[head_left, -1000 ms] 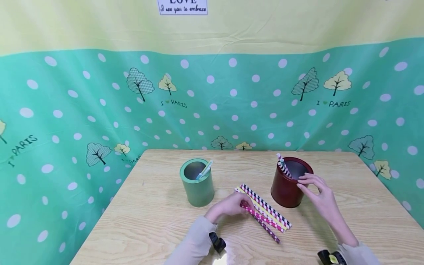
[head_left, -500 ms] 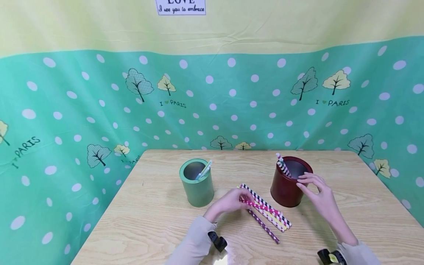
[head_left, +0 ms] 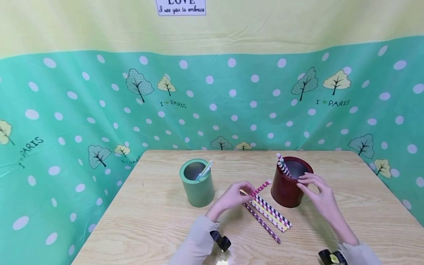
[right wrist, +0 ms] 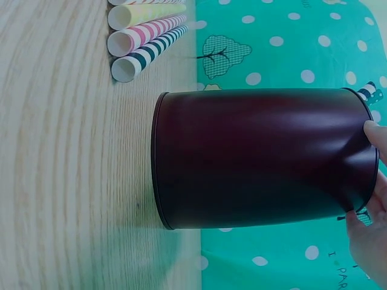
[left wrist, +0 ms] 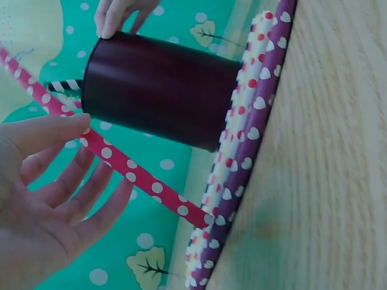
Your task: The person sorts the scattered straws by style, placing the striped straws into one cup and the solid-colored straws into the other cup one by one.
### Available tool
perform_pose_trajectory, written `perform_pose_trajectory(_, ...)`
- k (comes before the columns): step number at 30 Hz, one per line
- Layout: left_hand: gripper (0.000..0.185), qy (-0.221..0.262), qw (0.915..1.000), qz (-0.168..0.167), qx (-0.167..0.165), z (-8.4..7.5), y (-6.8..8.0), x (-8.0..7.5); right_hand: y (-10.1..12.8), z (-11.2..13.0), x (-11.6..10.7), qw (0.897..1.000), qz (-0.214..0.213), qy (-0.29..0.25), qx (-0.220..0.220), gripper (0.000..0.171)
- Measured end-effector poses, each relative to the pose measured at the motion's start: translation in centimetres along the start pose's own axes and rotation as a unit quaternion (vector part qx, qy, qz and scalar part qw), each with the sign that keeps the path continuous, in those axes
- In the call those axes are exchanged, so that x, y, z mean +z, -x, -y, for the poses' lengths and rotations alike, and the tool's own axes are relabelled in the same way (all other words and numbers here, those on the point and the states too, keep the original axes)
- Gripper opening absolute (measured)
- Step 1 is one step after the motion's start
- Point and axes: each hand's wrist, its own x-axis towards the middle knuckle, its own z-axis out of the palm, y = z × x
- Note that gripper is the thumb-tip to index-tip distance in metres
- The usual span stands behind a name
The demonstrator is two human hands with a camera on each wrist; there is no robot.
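Tabletop: pink straw (head_left: 260,187) between hands (head_left: 232,198)

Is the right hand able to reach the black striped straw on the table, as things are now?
Probably yes. The right hand only rests its fingers on the rim of the dark red cup; the black striped straw lies uncovered just beside that cup, with nothing between.
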Motion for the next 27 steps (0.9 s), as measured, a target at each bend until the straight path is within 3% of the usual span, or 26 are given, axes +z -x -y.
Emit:
perform_pose_trajectory(6, 0.019, 0.047, 0.9978, -0.046, 0.008, -3.1, 0.1, -0.6, 0.0, 0.0, 0.1, 1.0, 0.003, 0.001, 0.002, 0.017)
perform_pose_trajectory(13, 0.021, 0.08, 0.9925, -0.088, 0.029, -2.5, -1.7, 0.1, 0.1, 0.1, 0.0, 1.0, 0.002, -0.001, 0.005, 0.017)
perform_pose_trajectory(24, 0.024, 0.125, 0.9836, -0.128, 0.022, -4.8, -2.8, 0.2, 0.3, 0.0, 0.0, 1.0, 0.004, 0.007, 0.008, 0.016)
perform_pose_trajectory(27, 0.026, 0.146, 0.979, -0.137, 0.04, -5.5, -3.2, 0.3, 0.3, 0.0, 0.0, 1.0, 0.004, 0.006, 0.009, 0.016)
